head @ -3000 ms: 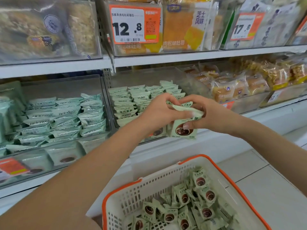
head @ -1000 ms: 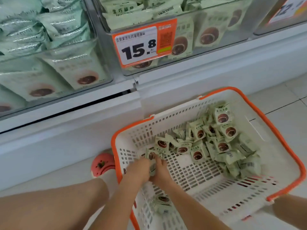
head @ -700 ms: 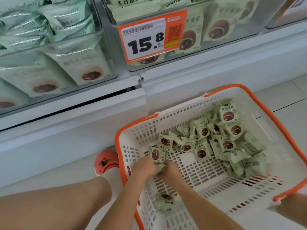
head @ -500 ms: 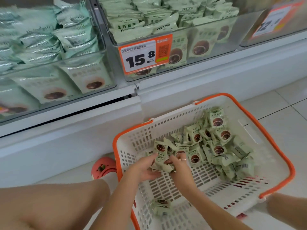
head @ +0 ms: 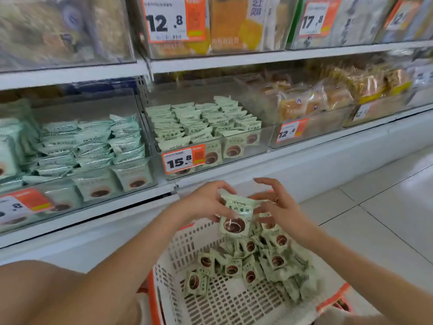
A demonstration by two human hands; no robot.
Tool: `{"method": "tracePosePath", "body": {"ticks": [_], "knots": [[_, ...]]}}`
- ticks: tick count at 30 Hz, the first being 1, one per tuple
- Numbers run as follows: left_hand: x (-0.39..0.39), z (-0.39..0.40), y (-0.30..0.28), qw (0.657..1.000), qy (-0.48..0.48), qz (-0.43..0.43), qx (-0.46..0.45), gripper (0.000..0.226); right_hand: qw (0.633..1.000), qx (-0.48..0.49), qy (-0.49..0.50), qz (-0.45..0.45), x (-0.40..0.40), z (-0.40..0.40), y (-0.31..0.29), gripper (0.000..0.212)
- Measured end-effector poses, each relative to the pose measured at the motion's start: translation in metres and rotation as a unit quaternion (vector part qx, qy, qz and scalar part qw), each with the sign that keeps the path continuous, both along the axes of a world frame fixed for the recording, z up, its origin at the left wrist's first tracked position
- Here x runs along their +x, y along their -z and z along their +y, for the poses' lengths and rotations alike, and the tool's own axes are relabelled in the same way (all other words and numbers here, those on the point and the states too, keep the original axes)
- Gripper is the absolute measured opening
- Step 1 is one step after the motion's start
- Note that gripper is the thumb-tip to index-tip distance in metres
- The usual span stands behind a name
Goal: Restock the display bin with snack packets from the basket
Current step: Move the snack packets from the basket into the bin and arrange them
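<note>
A white basket with an orange rim stands on the floor below me, with several pale green snack packets piled in it. Above the basket I hold a small stack of the same packets upright, its front showing a brown round sweet. My left hand grips the stack's left side. My right hand touches its right side with the fingers partly spread. The clear display bin with the 15.8 price tag sits on the low shelf just above, filled with rows of green packets.
A second clear bin of larger mint packets is to the left. Bins of bread stand to the right, and more bins line the upper shelf. My bare knee is at lower left. White tiled floor lies right.
My hands have lifted out of the basket, holding gathered packets up towards the shelf. The view has tilted up from the basket to the shelves.
</note>
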State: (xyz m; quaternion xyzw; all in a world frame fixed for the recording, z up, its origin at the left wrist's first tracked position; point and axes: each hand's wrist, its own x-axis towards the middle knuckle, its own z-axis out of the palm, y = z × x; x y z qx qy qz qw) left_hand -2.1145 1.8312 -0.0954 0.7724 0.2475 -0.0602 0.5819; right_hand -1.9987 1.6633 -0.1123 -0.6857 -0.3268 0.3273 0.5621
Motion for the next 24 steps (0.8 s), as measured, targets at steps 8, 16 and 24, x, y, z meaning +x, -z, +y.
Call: {"method": "tracePosePath", "body": {"ticks": [8,16,24], "knots": [[0.024,-0.012,-0.064,0.966,-0.001,-0.142,0.218,0.049,0.97,-0.038,-0.072,-0.231,0.029,0.021,-0.072,0.047],[0.041,0.04,-0.079,0.779,0.065,-0.014,0.623,0.04,0.927,-0.072,0.048,-0.366,0.097,0.056,-0.124,0.025],[0.052,0.083,-0.058,0.788,0.129,0.053,0.6,0.068,0.809,-0.18,0.023,-0.559,0.147,0.131,-0.139,0.022]]}}
